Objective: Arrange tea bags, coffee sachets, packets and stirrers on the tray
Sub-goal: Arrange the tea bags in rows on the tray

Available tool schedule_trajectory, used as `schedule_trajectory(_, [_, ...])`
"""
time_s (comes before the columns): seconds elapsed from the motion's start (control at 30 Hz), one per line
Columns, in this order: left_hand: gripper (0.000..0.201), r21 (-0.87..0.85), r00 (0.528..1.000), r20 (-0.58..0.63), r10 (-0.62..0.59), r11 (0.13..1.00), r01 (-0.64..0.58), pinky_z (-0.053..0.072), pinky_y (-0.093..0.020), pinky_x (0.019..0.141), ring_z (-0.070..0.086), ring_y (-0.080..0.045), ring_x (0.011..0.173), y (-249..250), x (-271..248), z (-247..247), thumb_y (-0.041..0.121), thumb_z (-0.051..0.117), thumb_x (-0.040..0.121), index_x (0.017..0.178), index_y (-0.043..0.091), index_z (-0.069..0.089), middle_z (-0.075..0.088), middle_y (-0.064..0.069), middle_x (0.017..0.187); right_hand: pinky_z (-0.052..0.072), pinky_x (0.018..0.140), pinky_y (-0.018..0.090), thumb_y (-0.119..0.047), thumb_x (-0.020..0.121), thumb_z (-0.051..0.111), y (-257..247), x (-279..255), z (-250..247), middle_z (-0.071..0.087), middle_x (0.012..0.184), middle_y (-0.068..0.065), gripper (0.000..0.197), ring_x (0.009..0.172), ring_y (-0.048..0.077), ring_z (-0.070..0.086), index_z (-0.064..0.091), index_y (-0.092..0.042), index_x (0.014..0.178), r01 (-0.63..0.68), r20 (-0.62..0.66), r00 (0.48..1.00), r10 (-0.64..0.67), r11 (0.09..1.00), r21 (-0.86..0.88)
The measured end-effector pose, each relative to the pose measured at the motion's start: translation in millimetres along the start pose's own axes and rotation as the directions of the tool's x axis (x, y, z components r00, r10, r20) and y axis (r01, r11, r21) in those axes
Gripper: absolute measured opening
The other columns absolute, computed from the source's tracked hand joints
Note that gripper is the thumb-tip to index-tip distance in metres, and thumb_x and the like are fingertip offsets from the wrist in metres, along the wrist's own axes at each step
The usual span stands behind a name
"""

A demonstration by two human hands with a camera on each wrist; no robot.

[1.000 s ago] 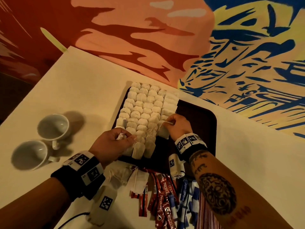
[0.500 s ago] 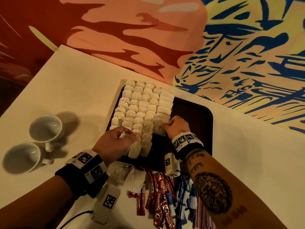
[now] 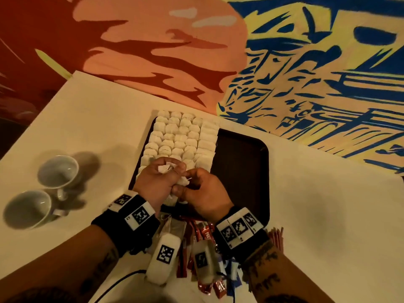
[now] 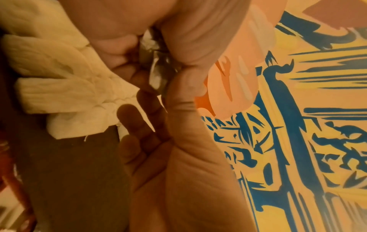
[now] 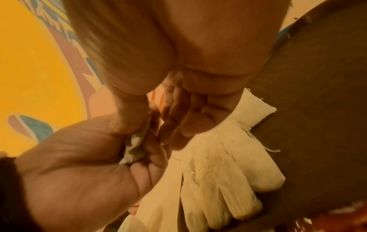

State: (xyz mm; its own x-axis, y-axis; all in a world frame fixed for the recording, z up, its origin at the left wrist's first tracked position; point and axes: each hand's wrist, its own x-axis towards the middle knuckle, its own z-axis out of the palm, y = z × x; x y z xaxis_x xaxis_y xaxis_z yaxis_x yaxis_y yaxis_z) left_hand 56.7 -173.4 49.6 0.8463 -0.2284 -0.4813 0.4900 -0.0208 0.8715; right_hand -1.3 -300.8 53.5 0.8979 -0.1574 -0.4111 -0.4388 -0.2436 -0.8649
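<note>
White tea bags [image 3: 181, 136] fill left half of dark tray [image 3: 240, 162]; right half bare. Left hand [image 3: 157, 182] clutches crumpled paper scraps [image 3: 166, 168]; right hand [image 3: 203, 193] pinches same bundle. Red sachets [image 3: 203, 232], stirrers [image 3: 276, 237] wait near edge, unplaced.

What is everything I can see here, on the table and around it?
Tray: one, dark brown, on the table against the wall.
Tea bags: many, white, in overlapping rows across the tray's left half.
Cups: two, white, lying on their sides left of the tray.
Sachets: a pile, red, with some blue ones, on the table at the tray's near edge.
Stirrers: a bundle, reddish, right of the sachets.
Table: one, white.
Wall mural: red, orange, yellow and blue.
Left hand: grips crumpled white paper over the tray's near edge.
Right hand: pinches a small white piece, touching the left hand.
</note>
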Motion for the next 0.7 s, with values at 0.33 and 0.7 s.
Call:
schedule_trajectory(0.33, [0.064, -0.221, 0.987, 0.131, -0.097, 0.967, 0.125, 0.054, -0.032, 0.063, 0.067, -0.025, 0.086, 0, -26, 13, 0.062, 0.071, 0.070, 0.117, 0.019, 0.069, 0.074, -0.010, 0.109, 0.050, 0.058, 0.025, -0.021, 0.087, 0.077, 16, -38, -24, 0.074, 0.075, 0.006, 0.014, 0.063, 0.010, 0.066, 0.065, -0.013, 0.087, 0.103, -0.276, 0.961, -0.026, 0.958, 0.267])
schedule_trajectory(0.7, [0.026, -0.036, 0.995, 0.096, -0.011, 0.999, 0.014, 0.057, -0.035, 0.070, 0.072, -0.026, 0.091, -12, -34, 27, 0.027, 0.076, 0.085, 0.107, 0.014, 0.071, 0.075, -0.011, 0.102, 0.056, 0.070, 0.038, -0.024, 0.079, 0.083, 37, -59, -26, 0.075, 0.093, 0.005, 0.024, 0.081, 0.019, 0.070, 0.064, -0.017, 0.094, 0.109, -0.330, 0.944, -0.004, 0.947, 0.301])
